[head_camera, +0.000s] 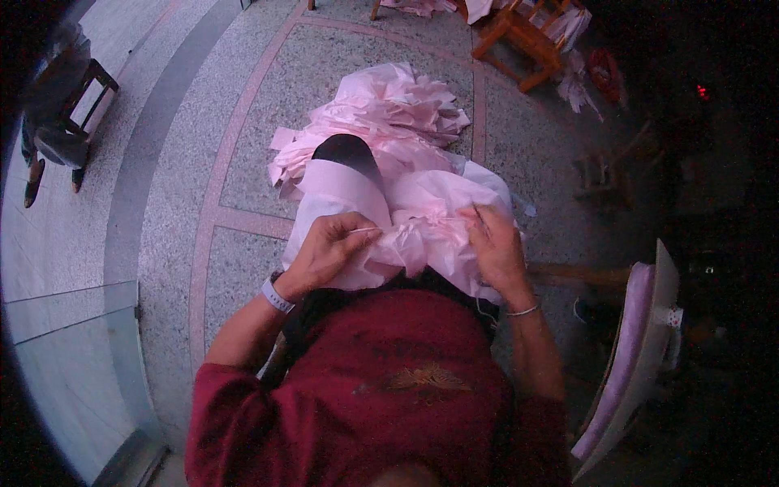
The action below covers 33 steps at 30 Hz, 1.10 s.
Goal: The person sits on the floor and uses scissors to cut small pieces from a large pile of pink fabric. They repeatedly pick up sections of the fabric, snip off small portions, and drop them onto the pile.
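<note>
Pale pink fabric (447, 195) lies gathered over both knees, bunched into tight folds between the two hands. My left hand (331, 243) pinches a thin whitish cord or thread between thumb and forefinger, at the left edge of the bunched part. At the right of the folds, my right hand (494, 243) has its fingers bent at the cloth; they are blurred, and what they pinch cannot be made out. A loose white thread (484, 311) hangs below the right wrist. Beyond the knees, a large heap of pink fabric (389, 109) rests on the floor.
A wooden stool (523, 45) with cloth about it stands at the upper right. To the left, a person sits near a dark stool (91, 91). A glass panel (73, 341) is at the lower left. On the right stands a board-like object with lilac padding (621, 359).
</note>
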Tool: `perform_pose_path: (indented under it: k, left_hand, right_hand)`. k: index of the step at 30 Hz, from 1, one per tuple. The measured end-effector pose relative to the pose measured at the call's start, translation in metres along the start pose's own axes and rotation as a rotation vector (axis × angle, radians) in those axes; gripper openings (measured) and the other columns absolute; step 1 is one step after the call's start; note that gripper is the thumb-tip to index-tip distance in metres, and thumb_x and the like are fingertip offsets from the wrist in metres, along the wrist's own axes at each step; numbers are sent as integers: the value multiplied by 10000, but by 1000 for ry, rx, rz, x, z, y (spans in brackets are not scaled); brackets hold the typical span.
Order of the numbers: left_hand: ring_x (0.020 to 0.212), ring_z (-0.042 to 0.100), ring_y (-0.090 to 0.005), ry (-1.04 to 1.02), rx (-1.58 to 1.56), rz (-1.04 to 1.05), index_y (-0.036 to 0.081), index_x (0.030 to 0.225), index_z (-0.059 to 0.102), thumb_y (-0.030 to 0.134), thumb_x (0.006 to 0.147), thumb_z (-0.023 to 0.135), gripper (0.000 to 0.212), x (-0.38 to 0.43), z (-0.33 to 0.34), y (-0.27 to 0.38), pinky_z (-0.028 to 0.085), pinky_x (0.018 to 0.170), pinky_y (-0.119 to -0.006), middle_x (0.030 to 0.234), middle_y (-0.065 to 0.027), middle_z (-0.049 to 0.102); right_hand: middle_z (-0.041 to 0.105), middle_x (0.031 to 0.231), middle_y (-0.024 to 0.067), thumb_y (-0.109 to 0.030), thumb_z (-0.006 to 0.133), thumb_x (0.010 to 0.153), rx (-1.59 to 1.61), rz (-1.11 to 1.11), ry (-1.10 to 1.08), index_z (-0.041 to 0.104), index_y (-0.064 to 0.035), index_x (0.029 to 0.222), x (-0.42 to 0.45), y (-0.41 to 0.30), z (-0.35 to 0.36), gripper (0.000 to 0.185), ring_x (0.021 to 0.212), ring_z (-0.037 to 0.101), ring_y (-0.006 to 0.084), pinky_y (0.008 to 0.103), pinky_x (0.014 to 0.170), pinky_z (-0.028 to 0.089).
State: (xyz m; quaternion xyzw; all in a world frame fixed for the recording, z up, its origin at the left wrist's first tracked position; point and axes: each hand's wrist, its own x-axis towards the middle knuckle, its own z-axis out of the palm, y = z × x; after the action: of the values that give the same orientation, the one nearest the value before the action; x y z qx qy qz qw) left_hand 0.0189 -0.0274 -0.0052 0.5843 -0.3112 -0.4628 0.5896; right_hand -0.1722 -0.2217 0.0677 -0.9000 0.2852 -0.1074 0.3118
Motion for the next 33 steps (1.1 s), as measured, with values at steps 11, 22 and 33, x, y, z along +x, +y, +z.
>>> perform_pose_path:
  k: [11,22,33]
  left_hand:
    - [730,554,-114,-28,74,13,-38,933,652,217,898,620,260,-9,-7,22,459,668,-279,772,-50,630]
    - [787,530,-122,-34,337,63,-15,1002,619,234,858,691,296,-24,-74,10,439,677,-303,843,-39,584]
    - [737,507,-47,37,55,-99,15,862,634,238,901,628,226,-20,-52,21,412,643,-217,761,52,574]
  right_hand:
    - [578,844,179,-101,545,885,-28,-214,-169,557,34,971,12,-34,39,161,815,604,285,387,728,454]
    - [615,846,196,-130,601,876,99,57,-128,587,32,929,10,-30,-3,171,764,611,330,390,672,464]
    - [583,795,192,-120,604,872,71,-65,-136,581,34,903,8,-45,1,158,708,583,334,405,635,441]
